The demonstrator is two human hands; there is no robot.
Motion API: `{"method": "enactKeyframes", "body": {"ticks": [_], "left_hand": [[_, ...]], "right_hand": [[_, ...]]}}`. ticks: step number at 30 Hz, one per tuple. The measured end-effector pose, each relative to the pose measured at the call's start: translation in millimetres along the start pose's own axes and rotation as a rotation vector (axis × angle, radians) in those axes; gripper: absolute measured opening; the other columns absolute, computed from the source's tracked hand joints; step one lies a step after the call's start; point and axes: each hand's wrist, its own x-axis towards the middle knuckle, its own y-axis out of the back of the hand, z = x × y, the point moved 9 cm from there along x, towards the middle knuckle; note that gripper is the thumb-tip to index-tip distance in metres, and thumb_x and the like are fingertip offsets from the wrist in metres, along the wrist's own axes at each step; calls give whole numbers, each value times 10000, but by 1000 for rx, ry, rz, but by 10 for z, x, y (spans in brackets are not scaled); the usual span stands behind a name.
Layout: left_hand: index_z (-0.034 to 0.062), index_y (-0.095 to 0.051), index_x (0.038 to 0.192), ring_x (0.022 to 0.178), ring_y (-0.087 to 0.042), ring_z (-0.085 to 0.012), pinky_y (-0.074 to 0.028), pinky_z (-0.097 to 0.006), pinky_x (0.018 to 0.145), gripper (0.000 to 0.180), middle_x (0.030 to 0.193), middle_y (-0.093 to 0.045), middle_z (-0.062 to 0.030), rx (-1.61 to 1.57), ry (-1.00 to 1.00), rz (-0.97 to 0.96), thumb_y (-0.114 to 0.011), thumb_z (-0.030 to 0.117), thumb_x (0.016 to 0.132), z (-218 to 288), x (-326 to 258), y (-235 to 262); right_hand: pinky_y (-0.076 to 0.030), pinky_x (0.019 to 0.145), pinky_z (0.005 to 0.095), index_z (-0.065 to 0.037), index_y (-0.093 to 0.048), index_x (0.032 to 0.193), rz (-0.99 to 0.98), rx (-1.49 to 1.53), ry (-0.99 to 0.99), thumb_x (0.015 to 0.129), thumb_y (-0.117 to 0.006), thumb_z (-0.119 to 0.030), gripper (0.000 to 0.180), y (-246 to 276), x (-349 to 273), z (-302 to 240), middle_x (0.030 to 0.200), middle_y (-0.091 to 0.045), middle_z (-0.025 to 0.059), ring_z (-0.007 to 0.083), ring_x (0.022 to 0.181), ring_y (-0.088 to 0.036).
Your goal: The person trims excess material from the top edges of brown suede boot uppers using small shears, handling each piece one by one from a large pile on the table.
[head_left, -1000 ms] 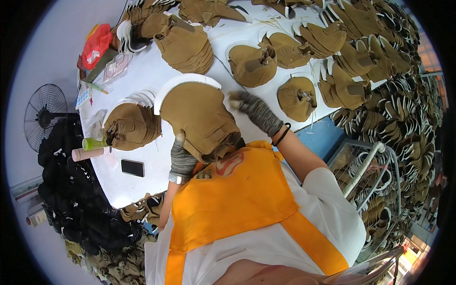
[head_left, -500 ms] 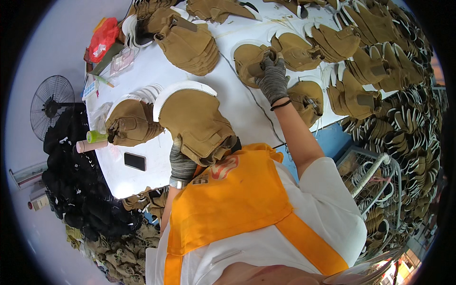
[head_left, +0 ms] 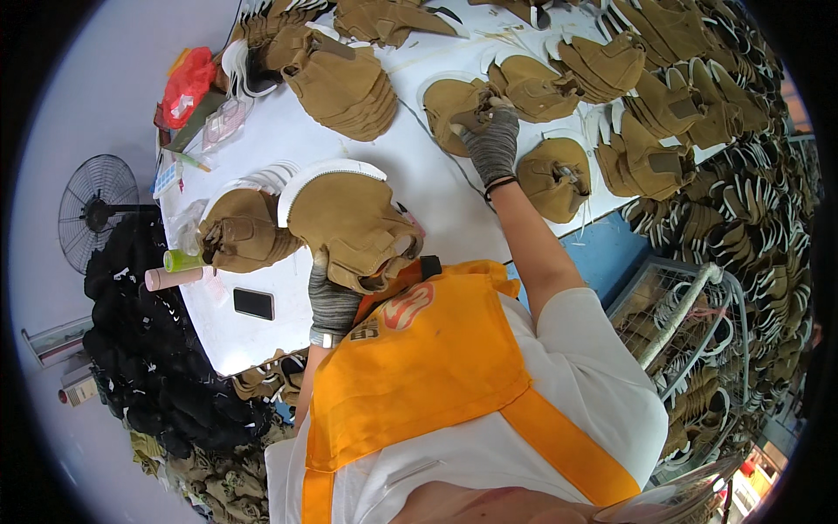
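Observation:
My left hand (head_left: pixel 333 299), in a grey knit glove with bare fingertips, grips the near end of a brown shoe upper (head_left: pixel 339 214). That upper is held up over the table's near edge, its white toe rim curving away from me. Further off to the right, my gloved right hand (head_left: pixel 491 144) is closed on the collar end of another brown shoe upper (head_left: pixel 443 112), which lies on the table. Its fingers partly hide that collar. Just right of my right wrist sits one more brown upper (head_left: pixel 555 179).
Stacks of brown uppers (head_left: pixel 345 92) cover the white table (head_left: pixel 436 218) at the back and right. A smaller stack (head_left: pixel 244 229), a phone (head_left: pixel 253 303) and thread spools (head_left: pixel 179 260) lie at left. A fan (head_left: pixel 96 210) stands beyond; a wire cart (head_left: pixel 690 332) is at right.
My right hand has drawn slightly left and toward me at the far upper, uncovering more of the upper beside my wrist. The upper in my left hand has tilted a little. The view has shifted slightly.

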Motion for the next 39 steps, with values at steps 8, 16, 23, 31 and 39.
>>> {"method": "enactKeyframes", "body": {"ticks": [8,16,23,31,39], "left_hand": [[71,-255,1457,1331,-364,-331,-302,-495,1123,702,1457,-349,-161,-19,3,-65,-549,431,930,73,-18,-96],[123,-294,1450,1280,-422,-287,-376,-514,1049,761,1440,-396,-121,110,169,-194,-546,569,887,-272,373,-727],[90,-435,1345,1179,-488,-241,-418,-436,1006,553,1305,-517,-109,202,176,-284,-524,462,945,-645,1397,-1535],[149,-607,1116,833,-585,-151,-482,-302,658,408,1015,-643,-7,553,329,146,-642,478,878,-1251,2730,-554],[119,-595,1111,803,-585,-178,-491,-281,612,392,966,-640,-46,539,228,86,-606,455,910,-1294,2915,-687]], "right_hand": [[-431,988,457,2,-426,1293,42,103,-71,684,-845,-201,767,536,-170,-282,1293,-461,158,342,1183,-452],[-480,889,275,-21,-596,1168,-794,1199,-765,932,-597,-398,445,315,-1106,-885,1115,-622,58,115,991,-584],[-511,831,276,-2,-593,1186,-428,1224,-612,893,-645,-336,447,894,7,-520,1056,-654,55,147,953,-617],[-545,670,361,5,-549,1246,-753,264,-844,871,-577,-527,651,-222,533,1367,958,-658,185,263,791,-654],[-548,694,385,-25,-596,1171,-675,468,-640,900,-549,-465,519,-280,814,1329,1021,-656,176,277,820,-639]]}}
